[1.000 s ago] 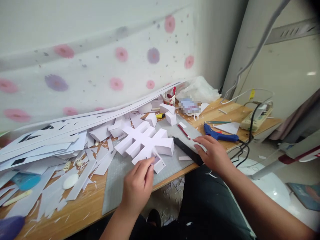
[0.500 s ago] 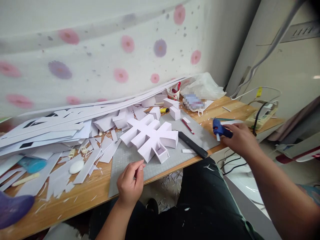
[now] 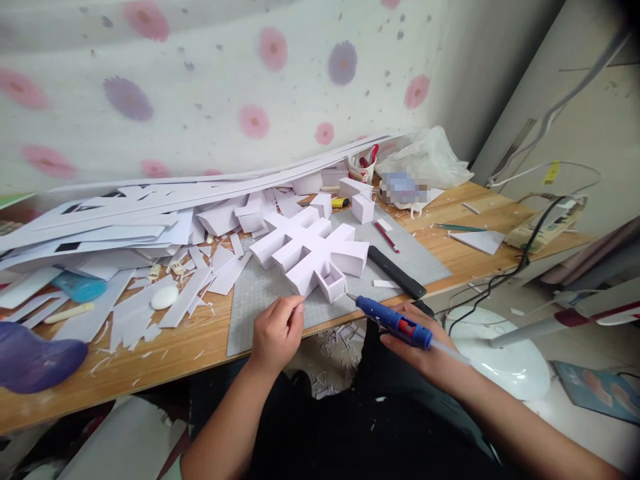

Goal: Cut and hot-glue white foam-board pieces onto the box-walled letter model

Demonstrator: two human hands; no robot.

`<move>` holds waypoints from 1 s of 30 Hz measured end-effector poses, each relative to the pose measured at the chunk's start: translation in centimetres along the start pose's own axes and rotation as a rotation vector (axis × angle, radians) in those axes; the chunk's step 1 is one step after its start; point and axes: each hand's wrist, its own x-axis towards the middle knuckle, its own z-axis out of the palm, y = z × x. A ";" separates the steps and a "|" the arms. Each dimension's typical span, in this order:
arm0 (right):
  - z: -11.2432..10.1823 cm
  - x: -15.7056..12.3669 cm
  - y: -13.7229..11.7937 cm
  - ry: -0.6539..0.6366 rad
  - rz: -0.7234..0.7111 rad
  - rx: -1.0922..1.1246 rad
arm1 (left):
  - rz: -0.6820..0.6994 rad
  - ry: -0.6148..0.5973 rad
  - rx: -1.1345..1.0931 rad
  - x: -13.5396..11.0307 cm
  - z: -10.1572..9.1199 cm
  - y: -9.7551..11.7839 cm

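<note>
- The left hand (image 3: 276, 332) is curled, with thumb and pointing finger brought close together by the near edge of the white paper shape (image 3: 313, 243); whether it is touched, or whether anything is pinched, cannot be told.
- The blue glue gun (image 3: 393, 321) is grasped in the right hand (image 3: 425, 340); its thin tip is pointed at the shape's near corner, just beside a small open box (image 3: 331, 283) there; whether they touch cannot be told.
- The paper shape, with many stubby arms, is laid on the gray mat (image 3: 265, 327), in front of both hands.
- To its right, a long black tool (image 3: 396, 272) is set down near a thin white strip (image 3: 386, 284); a red pencil (image 3: 386, 236) is seen farther back.
- Behind it, a white paper block (image 3: 363, 209) and a yellow thing (image 3: 340, 203) can be seen; behind those, red-handled things are held in a cup (image 3: 361, 172), near a clear bag (image 3: 430, 157).
- To the left, the wooden table (image 3: 197, 337) is strewn with paper scraps (image 3: 190, 293); a white oval (image 3: 165, 297) is set among them; a flowery cloth (image 3: 210, 87) is hung behind.
</note>
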 end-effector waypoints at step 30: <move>0.5 1.1 0.0 0.007 -0.081 -0.321 | 0.046 -0.069 0.018 -0.4 0.2 -0.4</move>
